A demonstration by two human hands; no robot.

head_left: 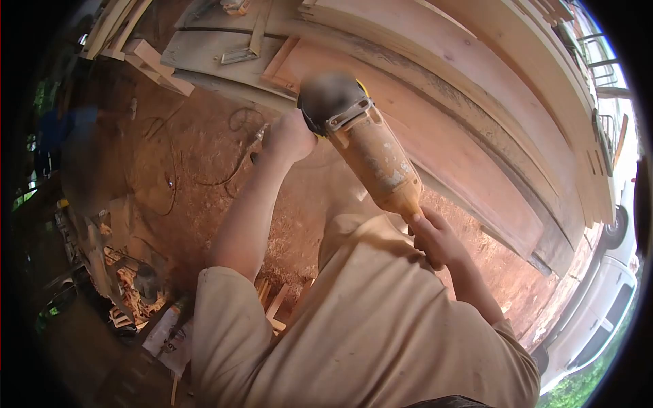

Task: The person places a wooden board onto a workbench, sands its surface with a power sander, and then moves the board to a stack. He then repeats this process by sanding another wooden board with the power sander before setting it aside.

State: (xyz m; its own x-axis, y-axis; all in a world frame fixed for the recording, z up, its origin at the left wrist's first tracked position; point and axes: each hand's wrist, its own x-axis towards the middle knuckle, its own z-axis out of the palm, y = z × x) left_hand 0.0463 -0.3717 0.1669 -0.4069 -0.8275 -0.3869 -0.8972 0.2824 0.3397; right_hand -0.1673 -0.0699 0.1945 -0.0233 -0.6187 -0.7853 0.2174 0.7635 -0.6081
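Note:
A dusty yellow angle grinder (377,160) is held slantwise in front of my body, its dark round head up and to the left. Around the slim rear end of its body my right hand (435,238) is closed. My left hand (289,136) is a fist against the left side of the head; whatever part its fingers wrap is hidden. Beneath and beyond the tool lies a wide reddish plank (435,146), on a weathered bench (224,54). The working face of the head cannot be seen.
Long boards (469,54) lie at the far side. A small wooden frame (156,66) sits at the bench's left end. A thin cable (173,170) trails over the reddish dusty ground. Wood scraps (132,292) lie at lower left. A white vehicle (592,319) stands at right.

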